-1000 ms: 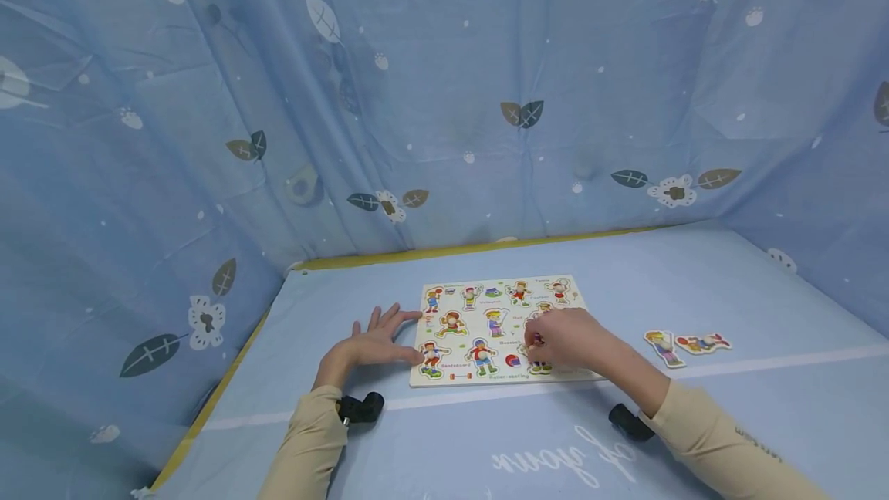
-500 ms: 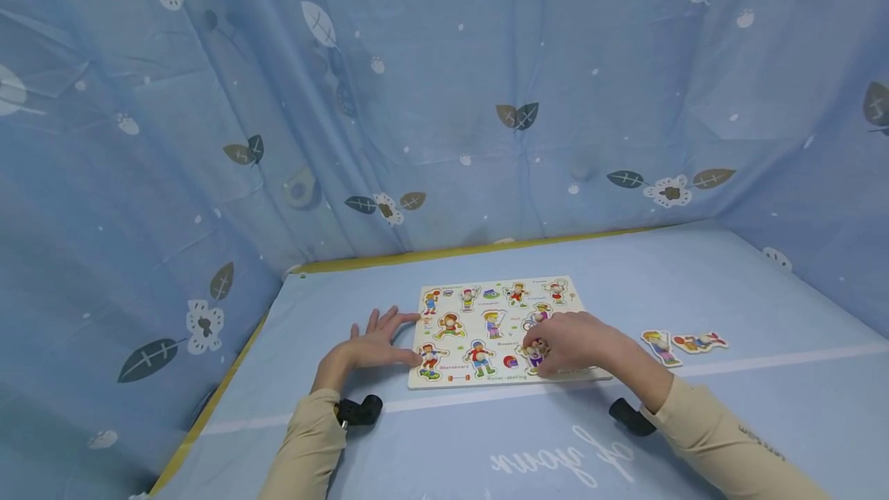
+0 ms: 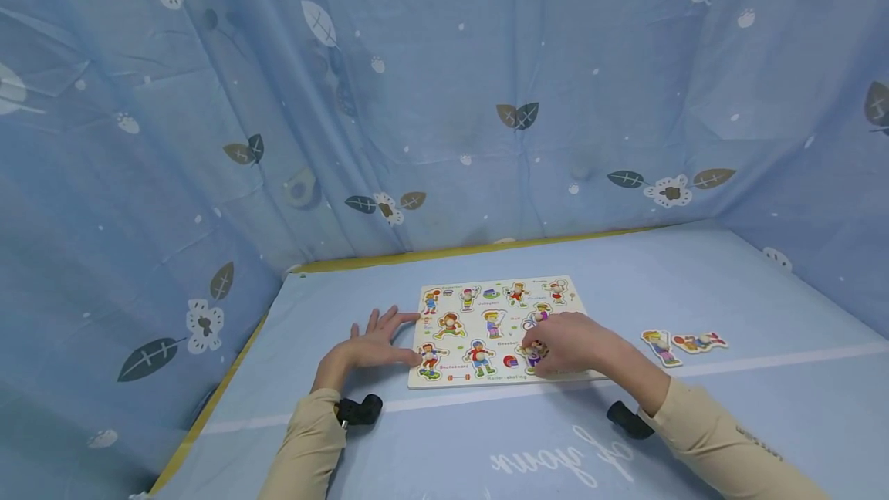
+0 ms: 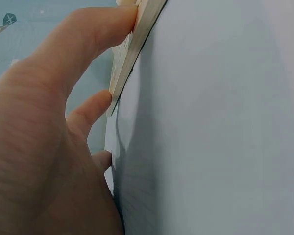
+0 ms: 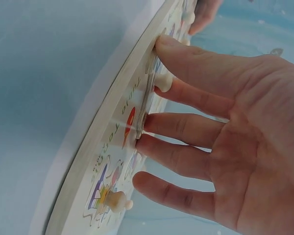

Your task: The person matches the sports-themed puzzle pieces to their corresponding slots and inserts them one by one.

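A pale wooden knob puzzle board [image 3: 475, 322] with sports figures lies on the table. My left hand [image 3: 371, 347] is at its left side, thumb [image 4: 105, 29] and index finger spread and touching the board's edge. Over the board's lower right, my right hand [image 3: 575, 342] holds a purple figure puzzle piece [image 3: 532, 359] with a round knob [image 5: 162, 82]. In the right wrist view its thumb is at one end of the piece and fingertips [image 5: 143, 142] at the other. The piece stands slightly proud of the board there. The right hand hides part of the board.
Two loose figure pieces, a standing one [image 3: 662, 348] and one lying sideways [image 3: 700, 342], rest on the blue tablecloth [image 3: 694, 284] right of the board. Several other pieces sit in the board, including a knobbed one [image 5: 105, 196]. A patterned blue curtain [image 3: 444, 199] hangs behind.
My right hand has shifted slightly over the lower-right piece and its fingers have moved aside, so more of the purple figure shows. My left hand keeps its place at the board's edge.
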Tool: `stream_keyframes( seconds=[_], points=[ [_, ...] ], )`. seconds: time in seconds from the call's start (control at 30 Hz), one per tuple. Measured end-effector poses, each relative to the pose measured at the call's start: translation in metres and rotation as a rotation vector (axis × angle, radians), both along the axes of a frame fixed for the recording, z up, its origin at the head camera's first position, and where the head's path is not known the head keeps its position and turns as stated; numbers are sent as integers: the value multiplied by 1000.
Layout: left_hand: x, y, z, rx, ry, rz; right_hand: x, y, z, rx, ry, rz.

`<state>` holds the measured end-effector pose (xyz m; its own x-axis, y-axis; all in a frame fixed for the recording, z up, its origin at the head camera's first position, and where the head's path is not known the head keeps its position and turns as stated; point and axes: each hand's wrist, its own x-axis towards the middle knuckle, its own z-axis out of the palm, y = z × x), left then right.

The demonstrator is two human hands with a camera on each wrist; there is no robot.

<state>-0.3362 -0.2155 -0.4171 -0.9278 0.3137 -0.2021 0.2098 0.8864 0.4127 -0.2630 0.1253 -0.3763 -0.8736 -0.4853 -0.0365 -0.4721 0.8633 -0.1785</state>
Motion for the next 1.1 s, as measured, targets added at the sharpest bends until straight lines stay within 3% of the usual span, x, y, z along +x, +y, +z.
stream_keyframes(
  seconds=[0.5,0.6,0.77,0.83,1.1],
  points=[
    [0,0,-1,-3,0,-1,2,-2,-1,6,23,9],
    [0,0,-1,0,-3,0,3,-5,-4,48,89,13],
    [-2,-1,-3,-6,-5,8,8,-16,-13,172,286,55],
    [-2,-1,-3,-7,-5,8,9,-19,-14,179,307,56],
    [-1,-1,-2,-2,4,-2,11,-16,-9,155,236,33]
  ],
)
